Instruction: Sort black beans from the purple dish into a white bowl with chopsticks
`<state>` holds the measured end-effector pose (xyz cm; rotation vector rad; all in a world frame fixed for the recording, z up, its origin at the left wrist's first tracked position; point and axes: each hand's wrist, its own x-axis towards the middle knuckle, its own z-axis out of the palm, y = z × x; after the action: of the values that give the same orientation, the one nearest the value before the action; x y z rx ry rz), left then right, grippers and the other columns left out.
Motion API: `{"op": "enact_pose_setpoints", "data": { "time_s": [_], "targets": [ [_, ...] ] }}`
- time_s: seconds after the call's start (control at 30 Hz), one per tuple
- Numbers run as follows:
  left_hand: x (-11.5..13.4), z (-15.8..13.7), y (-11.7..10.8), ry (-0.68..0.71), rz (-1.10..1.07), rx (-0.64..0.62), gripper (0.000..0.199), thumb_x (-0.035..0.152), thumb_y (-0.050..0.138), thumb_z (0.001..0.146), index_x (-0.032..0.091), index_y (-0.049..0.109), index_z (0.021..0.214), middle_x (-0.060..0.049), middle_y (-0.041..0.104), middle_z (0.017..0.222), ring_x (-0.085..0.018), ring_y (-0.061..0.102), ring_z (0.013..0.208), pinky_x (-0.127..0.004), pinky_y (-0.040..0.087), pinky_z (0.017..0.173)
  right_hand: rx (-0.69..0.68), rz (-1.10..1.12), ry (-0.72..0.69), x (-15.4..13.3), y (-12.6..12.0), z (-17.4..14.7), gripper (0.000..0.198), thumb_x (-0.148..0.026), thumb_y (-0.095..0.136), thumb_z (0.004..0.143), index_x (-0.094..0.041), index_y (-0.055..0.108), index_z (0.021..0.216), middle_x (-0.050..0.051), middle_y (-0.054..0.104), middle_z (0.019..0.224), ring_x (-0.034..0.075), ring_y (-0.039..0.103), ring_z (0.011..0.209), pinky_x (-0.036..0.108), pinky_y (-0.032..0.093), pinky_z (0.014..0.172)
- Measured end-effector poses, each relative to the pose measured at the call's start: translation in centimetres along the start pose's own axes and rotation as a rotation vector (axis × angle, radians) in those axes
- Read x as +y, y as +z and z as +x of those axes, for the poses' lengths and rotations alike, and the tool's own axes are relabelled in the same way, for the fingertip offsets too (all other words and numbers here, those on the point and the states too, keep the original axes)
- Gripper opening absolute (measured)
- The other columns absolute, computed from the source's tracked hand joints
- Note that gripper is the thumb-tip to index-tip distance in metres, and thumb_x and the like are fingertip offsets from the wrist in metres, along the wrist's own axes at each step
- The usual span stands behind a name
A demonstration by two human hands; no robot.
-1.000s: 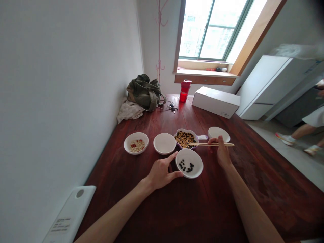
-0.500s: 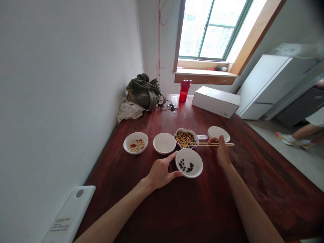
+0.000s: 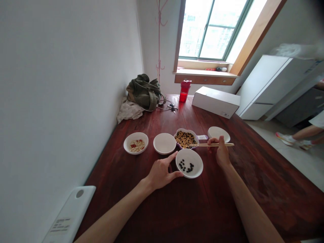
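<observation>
My left hand grips the near white bowl at its left side, thumb and fingers against the wall; several black beans lie inside it. In my right hand is a pair of chopsticks, pointing left with the tips at the near edge of the mixed yellow and black beans. Those beans fill a purple-rimmed, scalloped bowl with a handle. An empty white bowl stands to its left. Behind my right hand sits another white bowl, partly hidden by the fingers.
Farther left is a white bowl with pale and red pieces. At the back of the dark red table are a green bag, keys, a red bottle and a white box. A person's legs show at right.
The chopstick tips have shifted very slightly and appear closer together. My left hand and the bowl it grips stay in place.
</observation>
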<state>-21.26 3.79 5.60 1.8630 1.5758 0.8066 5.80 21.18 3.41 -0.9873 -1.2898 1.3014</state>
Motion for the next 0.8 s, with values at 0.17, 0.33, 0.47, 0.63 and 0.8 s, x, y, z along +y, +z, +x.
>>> {"op": "enact_pose_setpoints", "data": {
  "time_s": [0.17, 0.33, 0.47, 0.63, 0.8],
  "targets": [
    [0.11, -0.01, 0.01, -0.005, 0.004, 0.002, 0.085, 0.059, 0.072, 0.086, 0.020, 0.042, 0.156, -0.005, 0.078, 0.097, -0.019, 0.070, 0.069, -0.029, 0.052, 0.071, 0.003, 0.019, -0.001, 0.09, -0.10, 0.03, 0.068, -0.084, 0.039, 0.089, -0.023, 0.060, 0.067, 0.004, 0.064, 0.059, 0.018, 0.062, 0.054, 0.028, 0.040, 0.040],
    [0.04, 0.04, 0.07, 0.007, -0.003, -0.002, 0.086, 0.058, 0.073, 0.086, 0.022, 0.039, 0.157, -0.005, 0.078, 0.101, -0.019, 0.070, 0.071, -0.028, 0.052, 0.071, 0.006, 0.111, -0.006, 0.10, -0.20, 0.05, 0.065, -0.081, 0.043, 0.089, -0.023, 0.060, 0.068, 0.005, 0.066, 0.062, 0.019, 0.065, 0.058, 0.028, 0.045, 0.042],
    [0.00, 0.03, 0.07, 0.008, -0.010, 0.003, 0.085, 0.059, 0.072, 0.087, 0.020, 0.041, 0.156, -0.006, 0.078, 0.099, -0.018, 0.070, 0.068, -0.028, 0.052, 0.072, -0.005, 0.114, 0.006, 0.11, -0.15, 0.01, 0.064, -0.081, 0.044, 0.088, -0.022, 0.060, 0.069, 0.005, 0.066, 0.062, 0.019, 0.065, 0.058, 0.027, 0.044, 0.041],
    [0.10, 0.00, -0.01, -0.007, -0.011, -0.002, 0.084, 0.060, 0.072, 0.087, 0.019, 0.043, 0.155, -0.004, 0.078, 0.093, -0.019, 0.070, 0.067, -0.028, 0.052, 0.072, 0.014, 0.076, 0.000, 0.27, -0.07, 0.05, 0.064, -0.081, 0.043, 0.089, -0.023, 0.060, 0.068, 0.005, 0.067, 0.062, 0.019, 0.064, 0.056, 0.027, 0.039, 0.039],
    [0.18, 0.00, -0.06, -0.012, -0.005, -0.007, 0.085, 0.060, 0.071, 0.086, 0.019, 0.042, 0.155, -0.004, 0.078, 0.090, -0.019, 0.070, 0.067, -0.029, 0.052, 0.072, 0.021, 0.048, -0.016, 0.42, -0.15, 0.12, 0.064, -0.080, 0.042, 0.091, -0.023, 0.060, 0.069, 0.003, 0.062, 0.057, 0.018, 0.061, 0.053, 0.027, 0.038, 0.040]
  ]
}}
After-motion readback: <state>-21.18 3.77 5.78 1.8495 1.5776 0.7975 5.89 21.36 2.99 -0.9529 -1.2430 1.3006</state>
